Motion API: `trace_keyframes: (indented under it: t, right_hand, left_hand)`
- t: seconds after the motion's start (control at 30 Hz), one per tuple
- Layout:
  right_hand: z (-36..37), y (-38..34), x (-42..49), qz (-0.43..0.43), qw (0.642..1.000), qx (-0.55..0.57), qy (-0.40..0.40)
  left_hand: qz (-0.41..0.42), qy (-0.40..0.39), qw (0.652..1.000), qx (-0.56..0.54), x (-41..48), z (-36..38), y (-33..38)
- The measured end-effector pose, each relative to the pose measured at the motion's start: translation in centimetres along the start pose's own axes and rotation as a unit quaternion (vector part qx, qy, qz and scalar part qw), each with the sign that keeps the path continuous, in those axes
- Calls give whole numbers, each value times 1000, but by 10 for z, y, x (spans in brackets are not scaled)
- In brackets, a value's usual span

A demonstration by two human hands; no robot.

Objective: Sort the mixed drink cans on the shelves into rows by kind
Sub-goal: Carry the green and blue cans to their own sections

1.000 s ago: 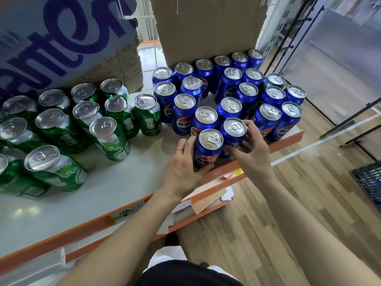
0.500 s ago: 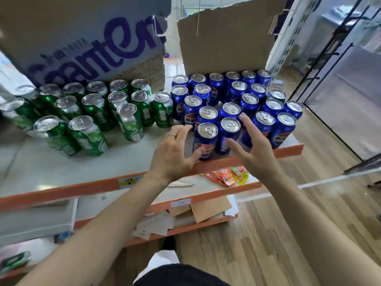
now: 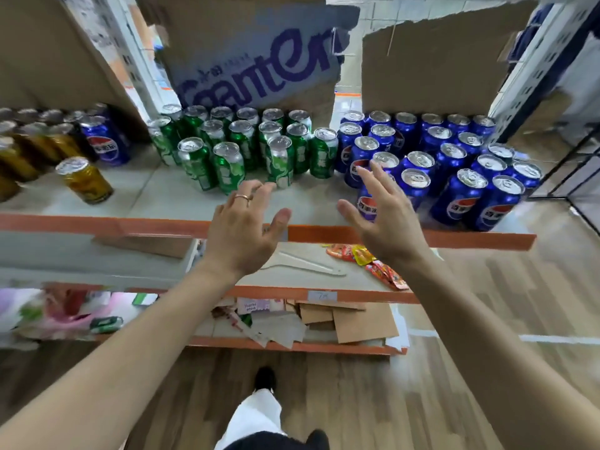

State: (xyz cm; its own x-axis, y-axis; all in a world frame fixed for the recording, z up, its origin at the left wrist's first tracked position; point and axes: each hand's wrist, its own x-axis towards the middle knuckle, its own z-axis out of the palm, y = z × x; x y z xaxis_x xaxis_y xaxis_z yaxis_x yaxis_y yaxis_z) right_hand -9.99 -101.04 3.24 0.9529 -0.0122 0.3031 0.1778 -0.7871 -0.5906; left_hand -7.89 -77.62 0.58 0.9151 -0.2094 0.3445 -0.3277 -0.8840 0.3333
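Surface: white shelf [image 3: 156, 203], orange front edge; wood floor [image 3: 487, 319] below.
Cans: green cans [image 3: 227, 170] middle, blue cans [image 3: 467, 196] right, amber cans [image 3: 85, 180] left, stray blue can [image 3: 104, 144] among amber.
Writing: Pepsi logo on blue; "75" tag [image 3: 322, 296] on lower shelf [image 3: 292, 281].
Hands: left hand [image 3: 240, 235], right hand [image 3: 386, 222] spread, empty, over shelf edge.

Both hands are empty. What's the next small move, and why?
Probably reach the left hand to the lone blue Pepsi can standing beside the amber cans at far left, to bring it to the blue Pepsi group. The right hand is open too, and the green cans look grouped.
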Motion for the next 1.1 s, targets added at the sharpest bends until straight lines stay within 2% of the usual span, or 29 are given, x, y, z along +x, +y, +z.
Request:
trace_keyframes:
  t: [0.23,0.47,0.83,1.1]
  right_hand:
    - [30,-70,3,-83,995,8,-47]
    - [89,-157,12,-158,981,-7,-110]
    - [218,-315,26,-202,970,23,-134]
    - [283,-379,37,-176,974,38,-136]
  left_hand:
    - [-48,18,998,47,-36,-51,-50]
    - [-97,39,992,71,-63,-108,-130]
    - [-148,65,984,76,-115,-198,-300]
    - [-156,47,984,73,-130,-230,-390]
